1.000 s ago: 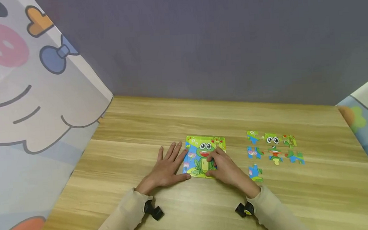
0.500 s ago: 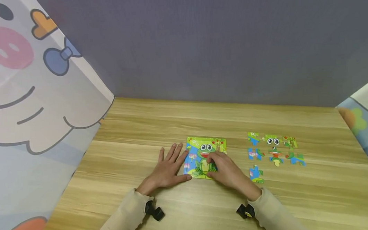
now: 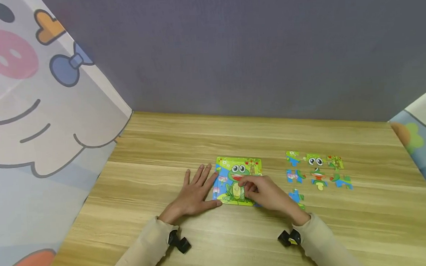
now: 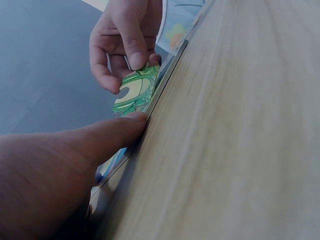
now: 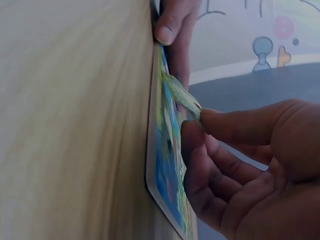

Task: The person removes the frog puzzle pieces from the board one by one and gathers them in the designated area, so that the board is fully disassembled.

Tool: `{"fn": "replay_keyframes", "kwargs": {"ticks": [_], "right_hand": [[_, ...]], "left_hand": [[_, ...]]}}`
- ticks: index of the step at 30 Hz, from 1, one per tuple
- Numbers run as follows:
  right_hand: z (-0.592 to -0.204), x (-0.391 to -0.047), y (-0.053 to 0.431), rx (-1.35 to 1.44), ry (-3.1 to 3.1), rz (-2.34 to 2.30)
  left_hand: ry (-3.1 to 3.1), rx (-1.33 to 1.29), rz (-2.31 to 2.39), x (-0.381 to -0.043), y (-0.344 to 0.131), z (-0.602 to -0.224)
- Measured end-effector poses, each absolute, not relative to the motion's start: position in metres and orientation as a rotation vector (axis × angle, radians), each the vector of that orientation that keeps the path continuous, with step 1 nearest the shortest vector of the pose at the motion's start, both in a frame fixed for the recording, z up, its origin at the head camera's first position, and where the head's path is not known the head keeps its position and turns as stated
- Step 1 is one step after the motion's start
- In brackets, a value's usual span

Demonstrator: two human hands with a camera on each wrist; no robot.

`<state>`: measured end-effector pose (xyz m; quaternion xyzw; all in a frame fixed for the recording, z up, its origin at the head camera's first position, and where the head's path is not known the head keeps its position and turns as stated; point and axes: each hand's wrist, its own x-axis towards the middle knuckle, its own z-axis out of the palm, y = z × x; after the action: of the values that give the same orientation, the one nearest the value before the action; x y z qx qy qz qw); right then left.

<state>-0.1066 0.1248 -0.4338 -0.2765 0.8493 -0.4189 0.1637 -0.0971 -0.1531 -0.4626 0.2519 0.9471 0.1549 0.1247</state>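
A square frog jigsaw puzzle board [image 3: 222, 163] lies on the wooden table in the head view. My left hand [image 3: 192, 196] rests with spread fingers along its left side; index fingertip and thumb touch the board's edge. Between right thumb and fingers, my right hand [image 3: 268, 192] pinches a green and yellow jigsaw piece [image 4: 140, 90] showing part of the frog's belly. In the right wrist view this piece [image 5: 181, 95] tilts up from the board, its far end at or near the surface. The right hand covers the board's lower right part.
To the right lie several loose jigsaw pieces in rough rows, among them one with frog eyes [image 3: 315, 162], a mouth piece [image 3: 318, 177] and a blue corner piece [image 3: 294, 195] partly behind the right hand. A grey wall [image 3: 252, 58] stands behind the table.
The right hand has drawn slightly right, and the belly piece it pinches now stands tilted up from the board. The left hand has stayed in place.
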Motion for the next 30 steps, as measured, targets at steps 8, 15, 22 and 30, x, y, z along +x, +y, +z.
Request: {"fn": "replay_keyframes", "kwargs": {"ticks": [8,15,22,30], "right_hand": [[-0.429,-0.111,0.155,-0.680,2.352,-1.366],[-0.425,-0.109,0.191,-0.592,2.364,-1.452],[-0.427,-0.103,0.234,-0.571,2.377,-1.533],[-0.427,-0.093,0.281,-0.503,2.455,-1.544]], "left_hand": [[2.757,0.735,0.441,-0.098,-0.152,-0.462],[2.758,0.731,0.438,-0.098,-0.154,-0.464],[2.764,0.742,0.463,-0.097,-0.156,-0.464],[2.758,0.727,0.474,-0.099,-0.155,-0.466]]}}
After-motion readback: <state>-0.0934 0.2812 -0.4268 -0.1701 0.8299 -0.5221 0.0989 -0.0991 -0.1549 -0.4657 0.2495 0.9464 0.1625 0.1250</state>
